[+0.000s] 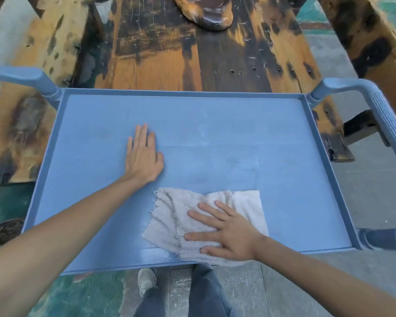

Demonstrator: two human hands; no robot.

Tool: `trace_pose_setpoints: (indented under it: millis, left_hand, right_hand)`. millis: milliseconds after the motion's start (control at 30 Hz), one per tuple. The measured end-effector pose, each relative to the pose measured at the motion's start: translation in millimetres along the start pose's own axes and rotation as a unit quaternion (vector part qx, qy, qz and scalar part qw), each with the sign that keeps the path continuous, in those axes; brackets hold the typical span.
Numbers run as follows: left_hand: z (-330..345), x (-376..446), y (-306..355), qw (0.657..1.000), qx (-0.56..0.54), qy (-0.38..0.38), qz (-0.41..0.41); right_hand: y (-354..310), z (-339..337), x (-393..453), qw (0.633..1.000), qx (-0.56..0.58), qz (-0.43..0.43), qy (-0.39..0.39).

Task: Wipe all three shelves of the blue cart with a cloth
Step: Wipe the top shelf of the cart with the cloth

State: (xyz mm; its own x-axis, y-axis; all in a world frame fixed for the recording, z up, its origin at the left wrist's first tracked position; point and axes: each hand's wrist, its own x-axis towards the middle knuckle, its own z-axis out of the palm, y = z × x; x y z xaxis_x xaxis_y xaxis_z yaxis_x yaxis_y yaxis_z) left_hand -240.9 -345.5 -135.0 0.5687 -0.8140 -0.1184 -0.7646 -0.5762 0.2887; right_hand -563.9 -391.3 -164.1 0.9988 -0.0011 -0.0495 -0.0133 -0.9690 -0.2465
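Note:
The blue cart's top shelf fills the middle of the view, a flat tray with a raised rim. A white frayed cloth lies on its near middle part, reaching the front rim. My right hand presses flat on the cloth with fingers spread and straight. My left hand rests flat on the bare shelf surface to the left of centre, fingers straight, apart from the cloth. The lower shelves are hidden under the top one.
Blue cart handles rise at the far left and far right corners. A worn, stained wooden bench stands right behind the cart. My legs and a shoe show below the front rim, on a grey floor.

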Motion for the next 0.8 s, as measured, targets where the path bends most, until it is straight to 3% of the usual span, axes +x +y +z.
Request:
trace_pose_setpoints:
  millis: [67,133,333,500,800]
  left_hand:
    - [10.4,11.7,41.1,0.998,-0.031,-0.014,0.053]
    - [21.6,24.3,69.8,0.998,-0.046,-0.027,0.044]
    - [45.9,32.0,62.6,1.000,0.018,0.007,0.019]
    - [55.5,35.3,56.5,0.999,0.019,0.031,0.023]
    - [60.9,36.9,54.1,0.996,0.056,0.055,0.031]
  right_hand:
    - [4.1,-0.6,-0.9,1.000,0.011,-0.004,0.006]
    - [8.8,-0.8,-1.7,1.000,0.019,-0.010,0.013]
    - [41.1,1.9,-1.1,0.999,0.038,-0.035,0.010]
    - [111.4,-16.3,21.9,0.999,0.023,-0.049,-0.001]
    - [256.3,-63.6,110.5,0.999,-0.029,0.005,-0.020]
